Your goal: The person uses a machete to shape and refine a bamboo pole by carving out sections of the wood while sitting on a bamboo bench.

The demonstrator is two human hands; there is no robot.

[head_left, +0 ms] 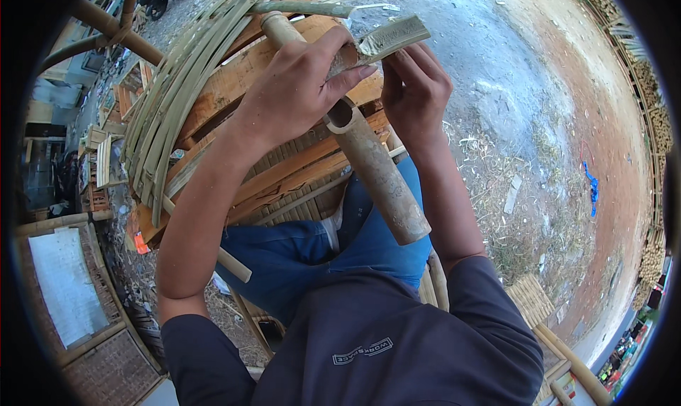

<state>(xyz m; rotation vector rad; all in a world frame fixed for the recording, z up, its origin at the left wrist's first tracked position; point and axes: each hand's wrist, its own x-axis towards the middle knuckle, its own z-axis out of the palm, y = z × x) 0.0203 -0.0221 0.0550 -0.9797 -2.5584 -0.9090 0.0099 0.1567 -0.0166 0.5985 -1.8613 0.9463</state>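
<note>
My left hand (294,87) is closed at the far side of the bench, thumb stretched toward my right hand. Its fingers seem to wrap a bamboo piece, mostly hidden beneath them. Pinched in my right hand (418,90) is a split bamboo piece (397,37), its pale, hollowed face turned up. The piece reaches left to my left hand's fingertips. Just below both hands, a bamboo tube (383,175) slants toward my right thigh, its hollow end near my left thumb. Beyond the left hand, another bamboo tube's end (279,29) sticks out.
Long green bamboo strips (184,87) are heaped on the left of the wooden bench (216,101). A green bamboo stick (305,9) lies at its far edge. Shavings litter the ground (489,158) at right, with a blue scrap (592,190) farther off. A woven bamboo panel (106,363) stands lower left.
</note>
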